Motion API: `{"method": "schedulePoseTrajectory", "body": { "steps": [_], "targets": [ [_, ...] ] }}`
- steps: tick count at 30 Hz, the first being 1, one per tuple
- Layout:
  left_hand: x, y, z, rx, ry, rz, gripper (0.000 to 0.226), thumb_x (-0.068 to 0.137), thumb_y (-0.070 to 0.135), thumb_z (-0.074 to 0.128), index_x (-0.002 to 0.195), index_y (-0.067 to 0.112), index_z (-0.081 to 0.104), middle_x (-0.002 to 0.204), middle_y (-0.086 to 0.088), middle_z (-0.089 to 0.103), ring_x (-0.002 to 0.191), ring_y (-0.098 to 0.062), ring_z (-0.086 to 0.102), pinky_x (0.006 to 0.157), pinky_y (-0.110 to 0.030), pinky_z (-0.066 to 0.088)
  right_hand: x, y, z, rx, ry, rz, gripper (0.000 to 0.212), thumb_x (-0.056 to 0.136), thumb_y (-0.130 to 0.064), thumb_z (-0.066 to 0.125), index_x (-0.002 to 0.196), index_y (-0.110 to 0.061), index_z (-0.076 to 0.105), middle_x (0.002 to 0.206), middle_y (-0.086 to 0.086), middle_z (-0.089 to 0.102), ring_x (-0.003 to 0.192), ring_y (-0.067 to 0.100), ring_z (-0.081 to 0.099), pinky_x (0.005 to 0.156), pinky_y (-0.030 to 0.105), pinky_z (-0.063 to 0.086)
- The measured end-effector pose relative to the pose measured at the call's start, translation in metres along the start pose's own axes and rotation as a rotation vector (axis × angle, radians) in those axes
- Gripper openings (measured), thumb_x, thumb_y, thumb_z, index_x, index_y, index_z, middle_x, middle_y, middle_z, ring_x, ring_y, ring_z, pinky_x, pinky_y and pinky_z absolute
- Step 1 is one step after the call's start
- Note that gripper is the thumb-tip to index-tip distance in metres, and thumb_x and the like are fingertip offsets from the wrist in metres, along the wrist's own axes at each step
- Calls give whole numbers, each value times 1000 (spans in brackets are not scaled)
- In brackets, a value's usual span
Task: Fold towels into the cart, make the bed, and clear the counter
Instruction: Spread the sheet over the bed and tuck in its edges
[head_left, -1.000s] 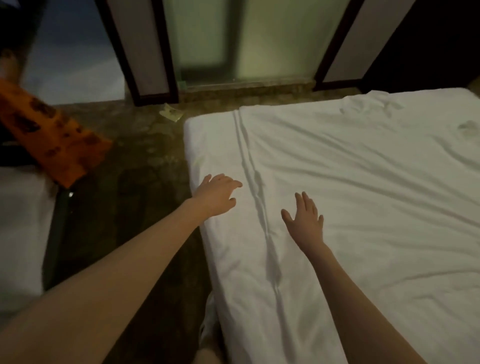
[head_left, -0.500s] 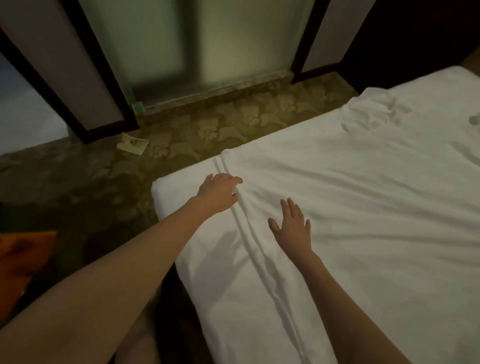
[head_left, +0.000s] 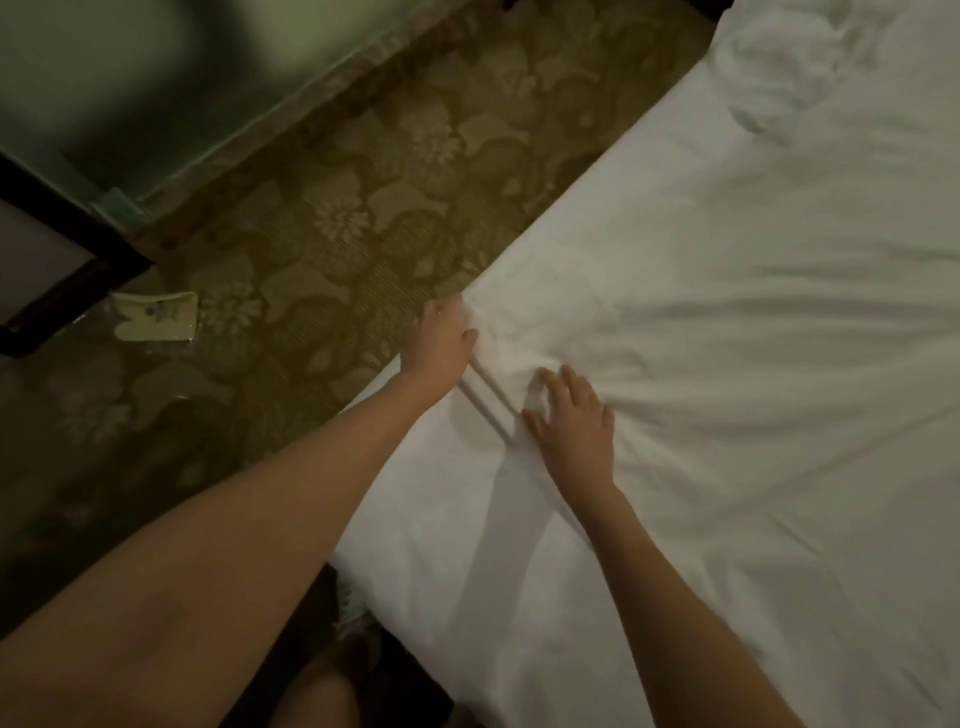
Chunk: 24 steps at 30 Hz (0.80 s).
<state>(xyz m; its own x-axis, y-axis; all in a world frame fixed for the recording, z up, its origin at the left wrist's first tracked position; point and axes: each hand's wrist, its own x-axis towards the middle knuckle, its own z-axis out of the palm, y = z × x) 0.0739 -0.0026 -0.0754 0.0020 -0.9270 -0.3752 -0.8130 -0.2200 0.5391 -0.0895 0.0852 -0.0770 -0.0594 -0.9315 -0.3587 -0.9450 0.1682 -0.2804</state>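
Note:
A white sheet (head_left: 727, 364) covers the bed, which fills the right half of the view. A raised crease in the sheet (head_left: 488, 400) runs between my two hands. My left hand (head_left: 441, 340) is at the bed's left edge, its fingers bunching the sheet at the top of the crease. My right hand (head_left: 574, 415) lies flat on the sheet just right of the crease, fingers spread. A crumpled white cloth (head_left: 769, 62) lies on the far part of the bed.
Patterned green-brown carpet (head_left: 363, 208) lies left of the bed. A small pale card (head_left: 156, 314) lies on it near a dark door frame (head_left: 67, 260). Frosted glass (head_left: 104, 78) stands behind. My foot (head_left: 353, 618) shows by the bed's near corner.
The view has swung left and down over the bed corner. My left hand has moved to the bed's edge and gathered the sheet; my right hand stays flat beside the crease.

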Motion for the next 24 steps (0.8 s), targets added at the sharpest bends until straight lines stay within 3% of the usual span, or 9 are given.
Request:
{"method": "schedulePoseTrajectory", "body": {
  "steps": [4, 7, 9, 12, 14, 17, 19, 22, 24],
  "targets": [
    [20, -2, 9, -360, 106, -129, 44, 94, 19, 56, 135, 6, 45, 125, -11, 54, 114, -23, 51, 96, -32, 42, -3, 3, 21, -94, -16, -29, 58, 96, -44, 44, 149, -28, 25, 159, 3, 12, 147, 24, 7, 114, 53, 7],
    [14, -6, 9, -464, 123, -169, 20, 93, 15, 59, 108, 3, 64, 95, -5, 61, 90, -15, 55, 77, -25, 42, -6, 11, 28, -70, 82, -111, 46, 94, -32, 52, 138, -19, 48, 149, 10, 38, 140, 35, 29, 107, 62, 22],
    [7, -10, 9, -420, 112, -137, 15, 94, 16, 57, 96, 3, 65, 86, -3, 61, 85, -18, 57, 75, -27, 43, -8, 14, 26, -42, 162, -132, 34, 91, -16, 52, 123, -12, 62, 134, 13, 56, 128, 38, 47, 99, 63, 37],
    [5, -8, 2, -294, 96, -98, 18, 98, 18, 49, 97, 5, 61, 91, -5, 59, 90, -23, 57, 81, -38, 48, -12, 13, 16, -17, 324, -167, 33, 87, -17, 41, 102, -11, 71, 110, 10, 70, 107, 37, 63, 83, 62, 48],
    [6, -10, -3, -247, 67, -101, 19, 99, 18, 46, 99, 3, 59, 94, -8, 57, 93, -25, 56, 82, -39, 46, -19, 10, 16, -43, 352, -190, 35, 86, -18, 41, 101, -14, 72, 106, 6, 72, 103, 33, 66, 82, 59, 49],
    [-5, -17, 2, -192, 39, -164, 20, 99, 16, 45, 102, 1, 58, 99, -12, 59, 98, -28, 56, 77, -32, 40, -35, 14, 32, -125, 335, -229, 30, 78, -8, 59, 104, -15, 72, 107, 2, 72, 105, 30, 66, 82, 60, 49],
    [-14, -18, 9, -138, 62, -215, 21, 100, 16, 43, 105, 1, 57, 107, -16, 61, 101, -30, 56, 77, -32, 38, -37, 15, 40, -115, 299, -222, 38, 71, -4, 66, 108, -15, 71, 111, 2, 71, 109, 31, 63, 83, 62, 48],
    [-19, -5, 13, -305, 94, -255, 26, 99, 16, 45, 120, 1, 46, 121, -20, 55, 111, -32, 52, 87, -34, 40, -41, 18, 42, -44, 265, -190, 40, 85, -23, 49, 123, -17, 63, 124, 2, 64, 119, 27, 57, 95, 58, 42],
    [-32, 2, 17, -501, 145, -249, 40, 95, 16, 54, 128, 3, 35, 126, -18, 48, 109, -30, 53, 89, -30, 41, -60, 34, 47, -6, 278, -130, 50, 88, -35, 41, 131, -16, 55, 133, 5, 58, 126, 23, 51, 107, 47, 28]
  ]
}}
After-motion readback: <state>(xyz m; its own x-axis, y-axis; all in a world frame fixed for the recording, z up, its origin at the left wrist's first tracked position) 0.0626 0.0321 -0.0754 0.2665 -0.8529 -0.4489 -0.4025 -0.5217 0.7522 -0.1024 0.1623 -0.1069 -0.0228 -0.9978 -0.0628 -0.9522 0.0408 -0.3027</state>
